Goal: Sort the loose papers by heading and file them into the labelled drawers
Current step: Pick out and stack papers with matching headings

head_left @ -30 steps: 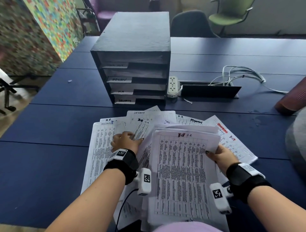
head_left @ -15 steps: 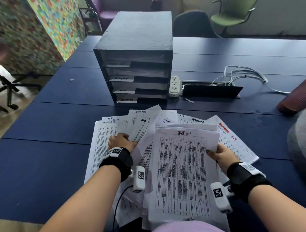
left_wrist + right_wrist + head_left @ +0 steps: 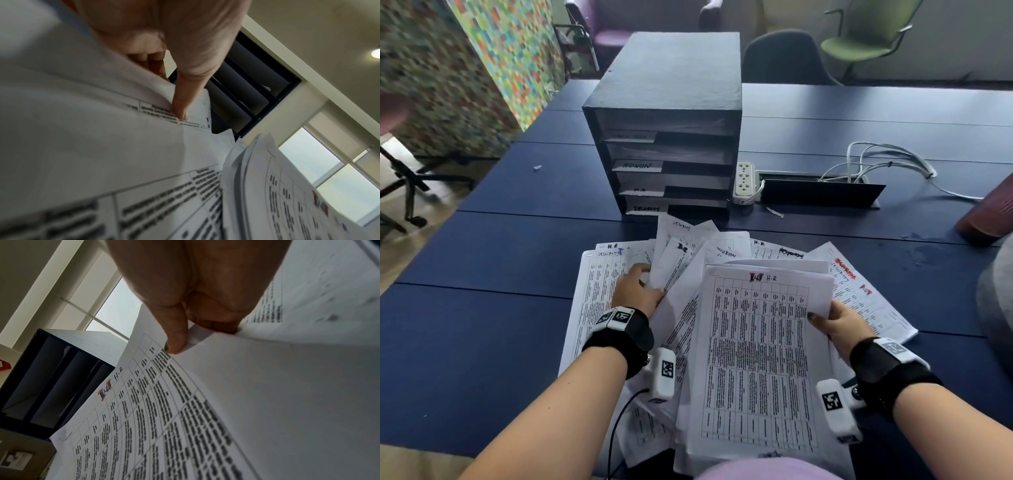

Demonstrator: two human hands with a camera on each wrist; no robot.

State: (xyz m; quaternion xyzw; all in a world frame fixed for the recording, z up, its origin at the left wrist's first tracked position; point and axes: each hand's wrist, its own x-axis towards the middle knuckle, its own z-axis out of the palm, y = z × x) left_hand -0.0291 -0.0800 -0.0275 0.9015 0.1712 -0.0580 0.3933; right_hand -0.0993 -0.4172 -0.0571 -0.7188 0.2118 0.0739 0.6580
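A dark blue drawer unit [image 3: 664, 113] stands mid-table with slots labelled ADMIN [image 3: 637, 165], H.R [image 3: 641, 189] and SECURITY [image 3: 647, 208]. In front of it lies a spread of loose printed sheets [image 3: 599, 294] headed H.R or SECURITY. My left hand [image 3: 639, 286] is on the left of the pile; its thumb [image 3: 185, 97] presses a raised sheet [image 3: 671, 265] against curled fingers beneath. My right hand [image 3: 837, 322] holds a stack of sheets [image 3: 760, 349] headed H.R by its right edge, thumb [image 3: 176, 339] on top.
A white power strip [image 3: 744, 178] sits right of the unit, beside an open cable flap [image 3: 818, 193] with white cables [image 3: 887, 159]. A brown object [image 3: 984, 214] lies at the right edge. Chairs [image 3: 866, 37] stand behind the table, and a colourful panel [image 3: 510, 51] at the left.
My left hand, which lay curled on top of the pile, now has its fingers under one sheet and has raised its edge. The right hand still holds the H.R stack.
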